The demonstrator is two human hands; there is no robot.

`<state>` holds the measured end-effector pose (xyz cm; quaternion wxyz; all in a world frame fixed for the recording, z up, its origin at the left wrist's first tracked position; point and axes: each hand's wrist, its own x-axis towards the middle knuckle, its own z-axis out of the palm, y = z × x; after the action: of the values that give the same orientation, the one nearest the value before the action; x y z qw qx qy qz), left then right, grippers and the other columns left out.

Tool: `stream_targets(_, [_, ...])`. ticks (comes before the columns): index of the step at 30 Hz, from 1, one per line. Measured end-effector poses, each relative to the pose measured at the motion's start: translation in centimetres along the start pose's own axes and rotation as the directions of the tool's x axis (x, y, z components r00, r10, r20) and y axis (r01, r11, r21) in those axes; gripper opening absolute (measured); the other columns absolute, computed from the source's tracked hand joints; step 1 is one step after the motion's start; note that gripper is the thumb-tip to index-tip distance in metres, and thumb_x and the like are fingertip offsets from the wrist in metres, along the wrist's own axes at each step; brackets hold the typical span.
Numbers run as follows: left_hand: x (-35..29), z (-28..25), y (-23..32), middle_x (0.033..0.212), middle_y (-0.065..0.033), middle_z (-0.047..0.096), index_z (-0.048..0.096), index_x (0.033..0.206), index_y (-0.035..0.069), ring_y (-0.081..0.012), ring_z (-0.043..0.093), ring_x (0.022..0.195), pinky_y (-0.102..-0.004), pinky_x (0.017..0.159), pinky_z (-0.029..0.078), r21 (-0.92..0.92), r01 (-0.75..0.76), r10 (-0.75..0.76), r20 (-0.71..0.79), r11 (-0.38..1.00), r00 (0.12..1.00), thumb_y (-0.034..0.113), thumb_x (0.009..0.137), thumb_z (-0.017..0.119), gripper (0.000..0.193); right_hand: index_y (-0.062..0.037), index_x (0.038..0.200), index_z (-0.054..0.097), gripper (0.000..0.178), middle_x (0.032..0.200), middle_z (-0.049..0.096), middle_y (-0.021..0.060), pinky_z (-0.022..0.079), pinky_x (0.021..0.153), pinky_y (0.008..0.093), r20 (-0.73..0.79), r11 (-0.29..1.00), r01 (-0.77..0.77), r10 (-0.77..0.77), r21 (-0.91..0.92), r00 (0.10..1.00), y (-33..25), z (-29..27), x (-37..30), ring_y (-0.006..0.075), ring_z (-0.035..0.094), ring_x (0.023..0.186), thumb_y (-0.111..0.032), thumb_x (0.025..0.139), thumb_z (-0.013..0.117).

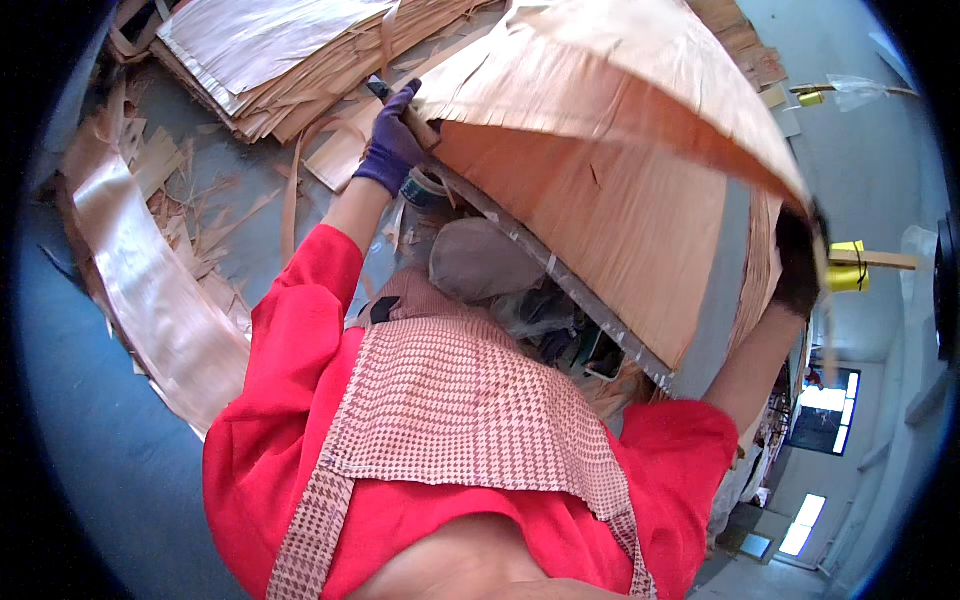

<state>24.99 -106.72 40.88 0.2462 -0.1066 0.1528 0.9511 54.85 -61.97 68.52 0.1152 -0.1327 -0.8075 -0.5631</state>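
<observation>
A large, thin wood veneer sheet [620, 60] is lifted and bowed in front of me. My left hand [390, 145], in a purple glove, is closed around a short tool [424, 130] with a wooden part and a dark end; its exact kind is unclear. The sheet's left corner lies right beside that hand. My right hand [797, 262], in a dark glove, grips the sheet's right edge, its fingers partly hidden. Beneath lies another veneer sheet [600, 220], bordered on my side by a long, worn straight strip [560, 270].
A thick veneer stack [270, 60] stands at the far left. Wood scraps [215, 245] and a long pale veneer strip [135, 265] lie at left. Near my apron are a roll of tape [425, 190] and a grey rounded object [485, 260]. Yellow rolls [848, 266] hang at right.
</observation>
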Motion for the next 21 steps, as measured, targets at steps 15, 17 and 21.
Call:
stream_targets(15, [-6.6,6.6,-1.9,0.101,-0.0048,0.059,0.052,0.111,-0.001,-0.0076,0.051,0.087,-0.0223,0.079,0.041,0.709,-0.660,0.346,0.572,0.248,0.744,0.001,0.079,0.053,0.032,-0.0057,0.101,0.057,0.044,0.094,0.056,0.0059,0.041,0.067,0.0356,0.969,-0.655,-0.718,0.101,0.236,0.227,-13.7,-7.2,-12.0,0.0197,0.051,0.085,-0.032,0.067,0.064])
stream_targets(17, [-7.4,7.8,-2.3,0.107,-0.0093,0.058,0.050,0.113,-0.002,-0.0082,0.051,0.092,-0.0235,0.083,0.040,0.702,-0.685,0.319,0.615,0.196,0.721,-0.002,0.079,0.051,0.034,-0.0038,0.104,0.056,0.048,0.093,0.057,0.0083,0.041,0.067,0.0370,0.960,-0.680,-0.682,0.127,0.268,0.251,-13.1,-8.4,-10.5,0.0208,0.051,0.084,-0.033,0.066,0.064])
stream_targets(21, [-8.4,9.2,-3.6,0.107,-0.0072,0.058,0.049,0.115,-0.001,-0.0076,0.051,0.091,-0.0228,0.083,0.040,0.721,-0.665,0.311,0.598,0.195,0.739,-0.002,0.079,0.051,0.036,-0.0092,0.103,0.058,0.034,0.098,0.056,0.0055,0.039,0.073,0.0336,0.977,-0.734,-0.648,0.104,0.202,0.186,-10.3,-7.5,-11.1,0.0180,0.050,0.090,-0.027,0.073,0.058])
